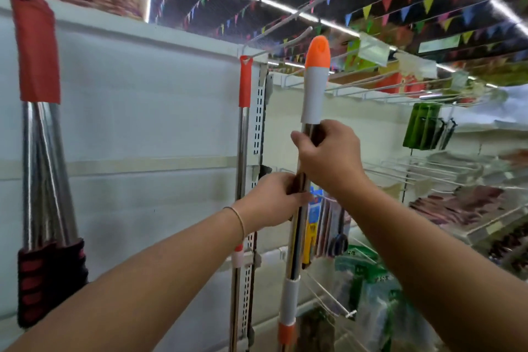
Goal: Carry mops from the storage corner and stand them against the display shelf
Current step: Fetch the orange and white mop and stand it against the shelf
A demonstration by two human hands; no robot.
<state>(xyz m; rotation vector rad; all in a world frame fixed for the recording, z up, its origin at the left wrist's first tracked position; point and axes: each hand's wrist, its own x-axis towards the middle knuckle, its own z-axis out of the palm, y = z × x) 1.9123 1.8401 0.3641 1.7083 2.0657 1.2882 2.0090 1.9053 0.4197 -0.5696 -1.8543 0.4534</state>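
Observation:
I hold a mop handle (313, 88) upright in front of the display shelf (260, 111). It is a shiny metal pole with a white sleeve and an orange tip at the top. My right hand (328, 157) grips the pole just under the white sleeve. My left hand (274, 200) grips it lower down. A second mop handle (243, 134), metal with an orange-red cap, stands against the shelf upright just to the left. The mop heads are out of view below.
At the far left hang several metal handles (45, 174) with red tops and black-and-red foam grips. The white panel (143, 100) fills the middle. Wire racks (423, 174) with packaged goods and green items (423, 126) stick out on the right.

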